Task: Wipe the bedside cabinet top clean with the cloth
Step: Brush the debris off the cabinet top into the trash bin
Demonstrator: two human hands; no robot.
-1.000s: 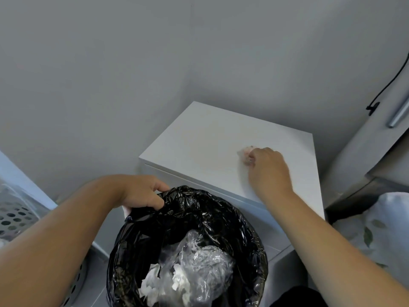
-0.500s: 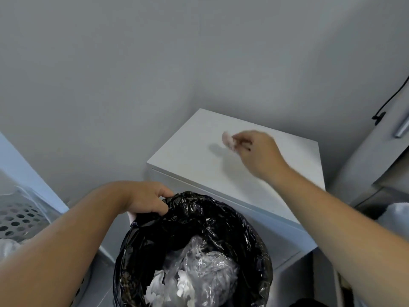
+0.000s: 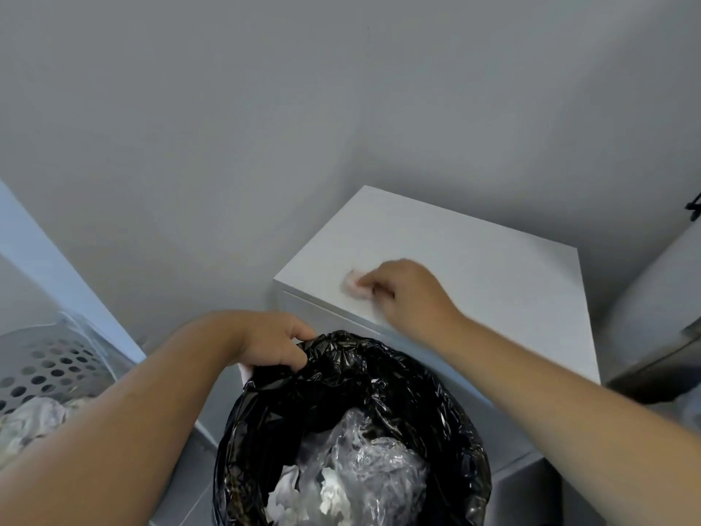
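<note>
Two bare hands worked over a white bedside cabinet (image 3: 474, 267) set into a grey corner. The right hand (image 3: 407, 294) rested near the cabinet top's front-left edge, fingers curled tight around a small pinkish cloth (image 3: 354, 286). The cloth pressed against the top, just behind the front edge and a short way in from the left corner. Motion blur softened both hand and cloth, so the exact finger placement could not be told.

Most of the cabinet top lay bare behind and to the right of that hand, running back to the wall (image 3: 341, 108) and right to a sharp side edge. Beyond that edge stood pale furniture (image 3: 656, 282), close beside the cabinet with only a narrow dark gap between.

The left hand (image 3: 271, 345) was closed on the rim of a black bin bag (image 3: 379, 377), thumb and fingers pinching the crinkled plastic at the rim's upper-left part. The bag's mouth sat just below the cabinet's front edge. Inside it lay clear plastic wrap (image 3: 364, 461) and scraps of white paper (image 3: 330, 495).

At the far left, a grey perforated basket (image 3: 45, 366) held crumpled fabric, well apart from the cabinet, with a strip of open floor between them.
</note>
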